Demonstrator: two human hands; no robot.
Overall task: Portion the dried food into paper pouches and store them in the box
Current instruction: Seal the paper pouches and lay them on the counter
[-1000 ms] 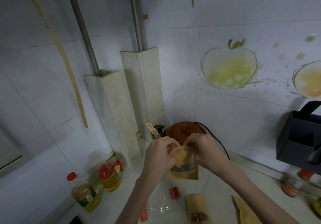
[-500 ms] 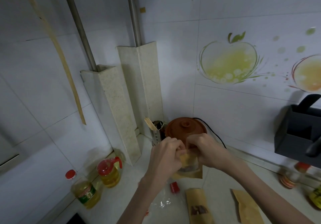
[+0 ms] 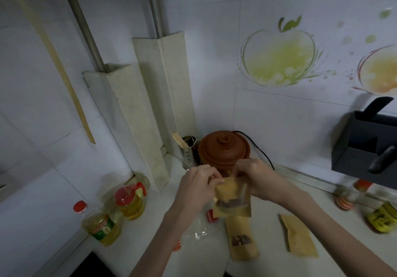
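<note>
Lowered held pouch (image 3: 233, 199); three pouches.

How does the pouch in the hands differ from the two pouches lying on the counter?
The held pouch hangs upright, pinched at its top by the left hand and right hand; the middle pouch and the right pouch lie flat, untouched. The held and middle pouches show dark food through a window; the right pouch shows none. All three are brown paper.

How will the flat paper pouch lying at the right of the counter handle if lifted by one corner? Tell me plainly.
The flat paper pouch looks thin and empty, so probably very light. It would likely flex or droop, and it might slide easily on the smooth counter.
</note>
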